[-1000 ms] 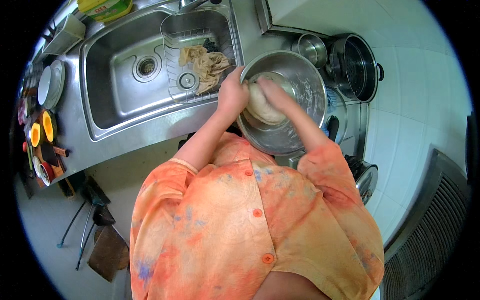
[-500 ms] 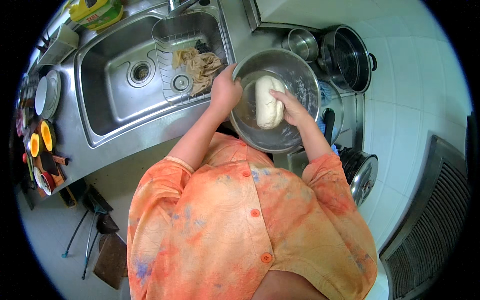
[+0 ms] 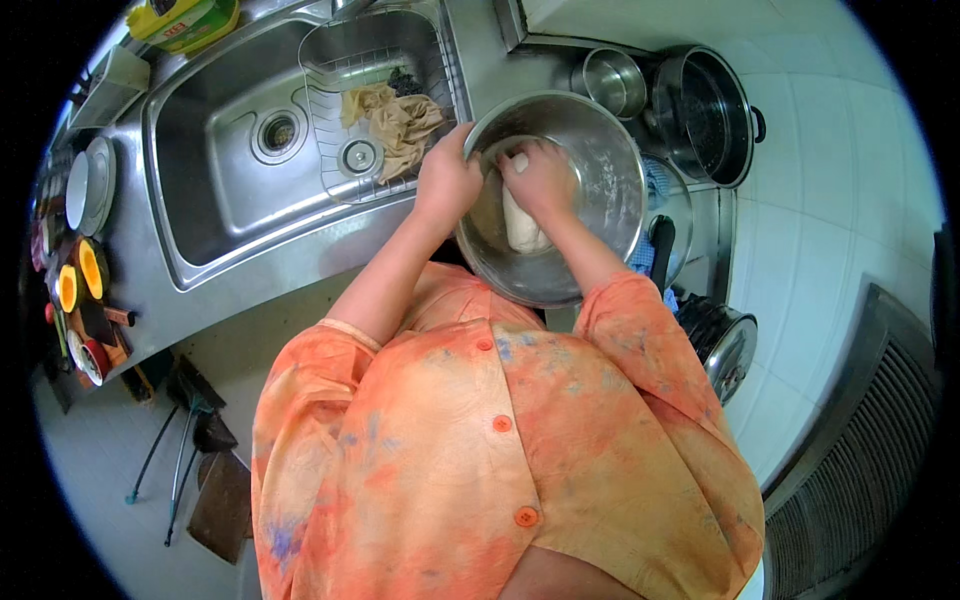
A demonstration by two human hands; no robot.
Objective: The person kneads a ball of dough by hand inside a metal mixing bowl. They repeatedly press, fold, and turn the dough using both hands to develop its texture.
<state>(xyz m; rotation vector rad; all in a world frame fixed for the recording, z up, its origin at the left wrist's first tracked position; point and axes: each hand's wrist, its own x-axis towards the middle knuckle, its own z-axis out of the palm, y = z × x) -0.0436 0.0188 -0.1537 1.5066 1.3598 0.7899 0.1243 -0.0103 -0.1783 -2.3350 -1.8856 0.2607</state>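
A large steel bowl [image 3: 597,245] with floury streaks inside is held tilted in front of my body. My left hand [image 3: 445,180] has its fingers closed over the bowl's left rim. Inside lies a pale, elongated lump of dough [image 3: 525,228]. My right hand [image 3: 540,180] is on the upper end of the dough, fingers curled onto it and partly hiding it.
A steel sink [image 3: 218,205] holds a wire rack [image 3: 325,75] with beige cloths [image 3: 400,135]. Plates [image 3: 87,185], halved yellow-fleshed produce [image 3: 93,268] and a knife stand left. Pots [image 3: 705,115] and a lid stand right; a broom [image 3: 190,390] and dustpan lean below the counter.
My right hand has moved from the right side of the dough up over its upper end, covering more of it. My left hand still holds the bowl's rim.
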